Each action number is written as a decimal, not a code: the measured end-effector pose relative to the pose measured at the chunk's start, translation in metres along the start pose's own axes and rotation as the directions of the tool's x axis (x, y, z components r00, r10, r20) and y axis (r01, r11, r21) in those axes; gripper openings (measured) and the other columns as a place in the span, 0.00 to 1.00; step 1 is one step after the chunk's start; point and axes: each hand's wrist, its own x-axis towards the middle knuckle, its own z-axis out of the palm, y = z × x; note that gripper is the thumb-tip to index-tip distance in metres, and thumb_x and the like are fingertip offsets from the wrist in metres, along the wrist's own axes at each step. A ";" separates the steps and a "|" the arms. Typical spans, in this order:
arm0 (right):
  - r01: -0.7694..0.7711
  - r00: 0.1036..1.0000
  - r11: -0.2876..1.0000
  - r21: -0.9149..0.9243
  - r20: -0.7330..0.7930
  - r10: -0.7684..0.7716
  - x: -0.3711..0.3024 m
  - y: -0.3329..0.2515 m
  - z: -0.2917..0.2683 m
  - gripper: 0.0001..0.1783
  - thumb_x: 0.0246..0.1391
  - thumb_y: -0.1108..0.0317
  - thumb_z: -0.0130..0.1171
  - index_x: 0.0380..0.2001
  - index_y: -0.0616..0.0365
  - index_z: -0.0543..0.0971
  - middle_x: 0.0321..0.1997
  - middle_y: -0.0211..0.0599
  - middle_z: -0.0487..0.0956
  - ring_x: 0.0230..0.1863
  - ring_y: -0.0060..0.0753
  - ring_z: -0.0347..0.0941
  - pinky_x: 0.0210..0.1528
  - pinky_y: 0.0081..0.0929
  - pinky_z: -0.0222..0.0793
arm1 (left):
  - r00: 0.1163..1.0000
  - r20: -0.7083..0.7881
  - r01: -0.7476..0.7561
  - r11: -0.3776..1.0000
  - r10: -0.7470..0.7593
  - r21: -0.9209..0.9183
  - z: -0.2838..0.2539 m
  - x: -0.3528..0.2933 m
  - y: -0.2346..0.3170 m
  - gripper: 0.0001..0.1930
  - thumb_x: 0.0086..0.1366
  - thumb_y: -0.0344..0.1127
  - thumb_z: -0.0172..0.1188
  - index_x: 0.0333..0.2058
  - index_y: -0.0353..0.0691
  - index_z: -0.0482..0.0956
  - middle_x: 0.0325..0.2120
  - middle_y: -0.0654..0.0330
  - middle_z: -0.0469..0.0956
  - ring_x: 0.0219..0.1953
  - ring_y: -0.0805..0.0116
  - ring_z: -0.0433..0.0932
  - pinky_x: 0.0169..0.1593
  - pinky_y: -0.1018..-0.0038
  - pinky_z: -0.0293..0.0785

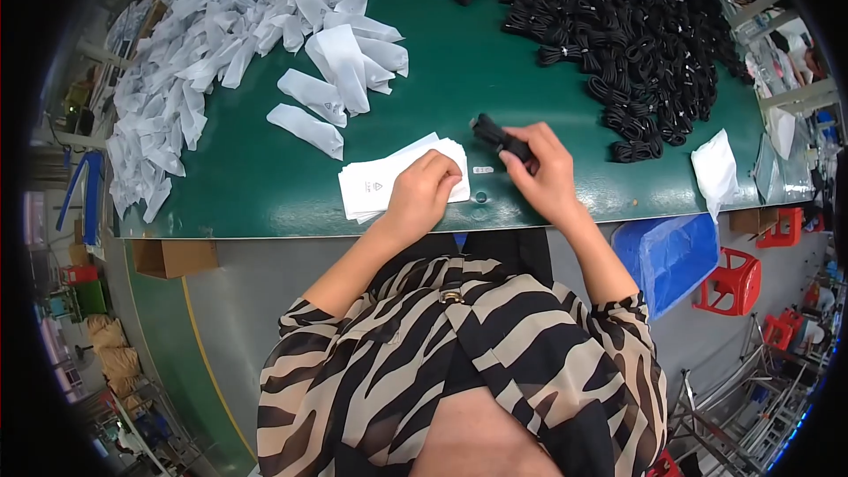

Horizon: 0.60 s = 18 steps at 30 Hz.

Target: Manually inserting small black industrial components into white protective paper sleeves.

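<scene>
Fingertips of left hand [422,187] hidden, curled onto stack of flat white bags [375,184]; grasp unclear. Right hand [541,168] closed around black coiled cable bundle [496,136], just beside the stack. Cable pile [636,35] beyond right hand.

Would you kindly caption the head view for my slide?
Right hand holds a coiled black cable; left hand rests on flat white bags.

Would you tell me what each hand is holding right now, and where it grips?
The right hand grips a black cable bundle at its near end. The left hand rests on the stack of white bags; whether its fingers pinch one cannot be told.
</scene>
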 end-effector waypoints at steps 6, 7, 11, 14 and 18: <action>0.021 0.996 0.999 0.048 0.082 -0.025 -0.029 -0.002 -0.002 0.19 0.48 0.77 0.67 0.46 0.60 0.81 0.35 0.37 0.75 0.30 0.29 0.72 0.28 0.22 0.68 | 0.974 0.005 0.226 0.959 -0.228 -0.170 -0.003 -0.001 0.000 0.02 0.63 0.21 0.59 0.33 0.32 0.75 0.28 0.58 0.76 0.28 0.72 0.73 0.34 0.75 0.71; 0.077 0.990 0.997 0.001 0.118 -0.076 -0.031 0.000 -0.002 0.20 0.47 0.77 0.67 0.46 0.60 0.81 0.35 0.38 0.75 0.30 0.32 0.73 0.29 0.24 0.69 | 0.974 0.005 0.224 0.960 -0.227 -0.170 -0.002 -0.002 -0.002 0.02 0.63 0.21 0.59 0.33 0.32 0.75 0.28 0.58 0.76 0.28 0.72 0.73 0.34 0.75 0.71; 0.229 0.953 0.969 -0.092 0.224 -0.204 -0.030 -0.002 -0.006 0.22 0.45 0.76 0.67 0.48 0.59 0.81 0.36 0.40 0.75 0.32 0.40 0.75 0.34 0.31 0.72 | 0.989 -0.014 0.138 0.967 -0.145 -0.216 -0.003 -0.002 0.000 0.04 0.63 0.20 0.59 0.34 0.32 0.74 0.32 0.58 0.76 0.31 0.71 0.73 0.36 0.76 0.71; 0.231 0.938 0.972 -0.038 0.272 -0.212 -0.030 -0.001 -0.006 0.21 0.47 0.75 0.68 0.48 0.59 0.80 0.36 0.38 0.76 0.33 0.37 0.76 0.35 0.29 0.73 | 0.999 0.007 0.042 0.977 -0.041 -0.208 -0.006 -0.002 0.009 0.05 0.61 0.19 0.59 0.34 0.33 0.74 0.35 0.57 0.76 0.33 0.69 0.73 0.38 0.74 0.71; -0.574 0.812 0.705 0.417 0.399 0.426 -0.044 0.016 0.011 0.17 0.53 0.75 0.67 0.47 0.63 0.78 0.37 0.30 0.78 0.35 0.21 0.74 0.36 0.22 0.71 | 0.967 -0.009 -0.253 0.966 0.253 -0.051 -0.013 0.007 0.017 0.08 0.56 0.18 0.61 0.32 0.35 0.73 0.37 0.55 0.75 0.37 0.59 0.73 0.43 0.68 0.71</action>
